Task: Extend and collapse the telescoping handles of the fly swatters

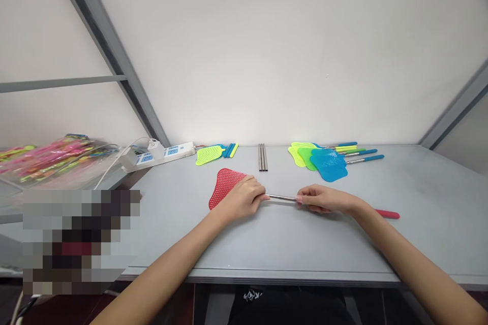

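Note:
A red perforated fly swatter head (224, 188) lies at the left, and my left hand (246, 195) is closed over its neck. From under those fingers a silver metal tube (282, 197) runs rightward. Its other end is pinched by the thumb and fingers of my right hand (318, 198). Whether tube and neck are joined is hidden by my left hand. A red handle grip (388, 214) lies on the table, partly behind my right forearm.
Several metal tubes (263, 157) lie side by side at the back. To their left are a yellow swatter head (209, 155) and loose grips (231, 150); to their right, complete swatters (330, 163) are piled. A power strip (171, 152) and bagged colourful items (57, 157) sit further left.

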{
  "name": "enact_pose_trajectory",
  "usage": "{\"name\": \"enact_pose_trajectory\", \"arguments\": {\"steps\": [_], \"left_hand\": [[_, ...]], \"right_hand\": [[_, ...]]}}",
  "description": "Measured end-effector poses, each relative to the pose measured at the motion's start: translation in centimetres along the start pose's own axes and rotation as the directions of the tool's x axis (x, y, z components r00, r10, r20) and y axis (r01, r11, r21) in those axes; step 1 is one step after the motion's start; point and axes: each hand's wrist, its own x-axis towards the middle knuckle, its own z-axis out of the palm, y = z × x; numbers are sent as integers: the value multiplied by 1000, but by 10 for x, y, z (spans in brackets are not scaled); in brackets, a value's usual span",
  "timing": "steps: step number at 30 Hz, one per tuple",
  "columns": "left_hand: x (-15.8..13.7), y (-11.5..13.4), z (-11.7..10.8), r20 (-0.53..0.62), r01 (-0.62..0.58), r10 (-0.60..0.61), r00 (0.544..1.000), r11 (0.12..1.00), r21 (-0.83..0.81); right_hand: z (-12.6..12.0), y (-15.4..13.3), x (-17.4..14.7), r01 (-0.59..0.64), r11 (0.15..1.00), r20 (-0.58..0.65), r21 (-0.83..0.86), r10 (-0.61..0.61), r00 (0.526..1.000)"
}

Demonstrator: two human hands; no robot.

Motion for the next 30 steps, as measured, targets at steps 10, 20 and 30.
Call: {"name": "enact_pose_trajectory", "arguments": {"steps": [10,20,30], "left_hand": [[-4,-5,6,28,15,-14,1000,999,-44],[-9,-2,11,-3,37,-37,999,999,10],[-6,0,14,-50,39,-39,998,999,14]], "right_hand": [[1,7,5,53,991,-76,-125,-63,995],[8,5,16,5,998,-105,-62,-11,994],[-6,-4,39,-179,977,304,118,136,943]]}}
